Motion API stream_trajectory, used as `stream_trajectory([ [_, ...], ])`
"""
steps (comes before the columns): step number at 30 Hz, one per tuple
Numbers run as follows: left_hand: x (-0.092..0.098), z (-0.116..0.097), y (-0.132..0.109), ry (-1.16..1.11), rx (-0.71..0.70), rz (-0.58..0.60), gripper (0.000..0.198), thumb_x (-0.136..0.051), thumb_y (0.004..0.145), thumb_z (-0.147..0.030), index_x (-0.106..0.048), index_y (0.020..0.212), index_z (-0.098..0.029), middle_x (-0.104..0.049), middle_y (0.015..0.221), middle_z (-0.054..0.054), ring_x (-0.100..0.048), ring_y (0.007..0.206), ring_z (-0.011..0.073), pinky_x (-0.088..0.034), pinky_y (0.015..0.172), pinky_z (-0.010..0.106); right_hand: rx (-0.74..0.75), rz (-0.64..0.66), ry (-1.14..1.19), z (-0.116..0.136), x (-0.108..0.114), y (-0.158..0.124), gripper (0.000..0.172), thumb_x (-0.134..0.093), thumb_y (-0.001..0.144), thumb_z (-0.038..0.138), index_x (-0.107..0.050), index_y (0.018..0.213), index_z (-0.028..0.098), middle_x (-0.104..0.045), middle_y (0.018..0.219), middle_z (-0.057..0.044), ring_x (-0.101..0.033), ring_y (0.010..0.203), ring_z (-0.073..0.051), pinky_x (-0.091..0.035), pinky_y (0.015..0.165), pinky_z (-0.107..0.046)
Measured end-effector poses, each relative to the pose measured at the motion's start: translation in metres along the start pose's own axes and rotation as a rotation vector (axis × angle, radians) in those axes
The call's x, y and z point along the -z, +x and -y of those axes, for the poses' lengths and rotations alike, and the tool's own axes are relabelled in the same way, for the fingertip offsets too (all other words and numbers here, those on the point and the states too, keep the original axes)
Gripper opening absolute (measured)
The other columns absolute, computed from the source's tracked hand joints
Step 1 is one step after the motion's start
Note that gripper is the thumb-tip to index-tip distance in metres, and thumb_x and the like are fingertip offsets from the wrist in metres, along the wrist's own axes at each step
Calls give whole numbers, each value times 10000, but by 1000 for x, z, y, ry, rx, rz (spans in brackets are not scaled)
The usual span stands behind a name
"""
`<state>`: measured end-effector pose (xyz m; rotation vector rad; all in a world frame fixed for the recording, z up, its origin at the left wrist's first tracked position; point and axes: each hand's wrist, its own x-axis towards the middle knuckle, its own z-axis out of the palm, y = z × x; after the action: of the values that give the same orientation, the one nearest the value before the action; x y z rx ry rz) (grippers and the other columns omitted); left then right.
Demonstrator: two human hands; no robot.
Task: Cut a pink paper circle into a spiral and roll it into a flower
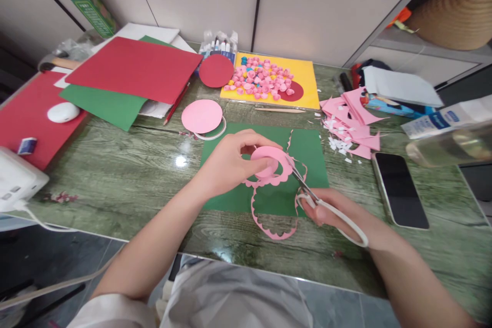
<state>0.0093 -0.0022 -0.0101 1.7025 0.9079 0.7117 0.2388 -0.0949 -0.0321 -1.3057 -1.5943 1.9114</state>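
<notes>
My left hand (232, 164) pinches a pink paper spiral (271, 152) with a scalloped outer edge, held above a green sheet (311, 159). My right hand (334, 210) is closed on white-handled scissors (351, 225), whose blades meet the right side of the spiral. A thin, wavy pink paper strip (274, 236) loops down below the spiral onto the table. To the left of the green sheet lie a pink paper circle (202, 116) and a white ring (211, 137), partly under the circle.
A yellow sheet (307, 69) bears many small pink rolls (263, 77). Pink scraps (355, 120) lie at the right, behind a phone (400, 189). Red sheets (134, 69), a red circle (216, 70) and a pointed wooden stick (280, 110) are on the table.
</notes>
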Motion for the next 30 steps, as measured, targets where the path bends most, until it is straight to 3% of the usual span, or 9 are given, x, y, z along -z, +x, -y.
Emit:
stream_trajectory([
  [9,-7,1,-1,137,9,-101,47,-583,688,-130,-604,704,-169,-586,750,-30,-534,708,91,-406,635,207,-4,2,5,2,-2,-1,517,-418,783,688,-347,669,189,-240,642,49,-192,573,-106,-140,512,-255],
  [22,-11,1,-1,315,-49,-157,237,-521,683,-74,-696,770,-208,-531,731,-25,-498,647,78,-379,593,205,3,-6,8,1,-4,1,516,-421,783,688,-347,663,192,-262,637,47,-198,571,-107,-146,503,-249],
  [30,-16,0,-2,359,-22,-128,124,-526,662,-95,-622,670,-173,-573,712,-17,-500,629,93,-352,557,217,-6,-8,-10,3,-4,-1,518,-415,785,689,-356,665,189,-265,640,45,-204,572,-109,-148,510,-255],
])
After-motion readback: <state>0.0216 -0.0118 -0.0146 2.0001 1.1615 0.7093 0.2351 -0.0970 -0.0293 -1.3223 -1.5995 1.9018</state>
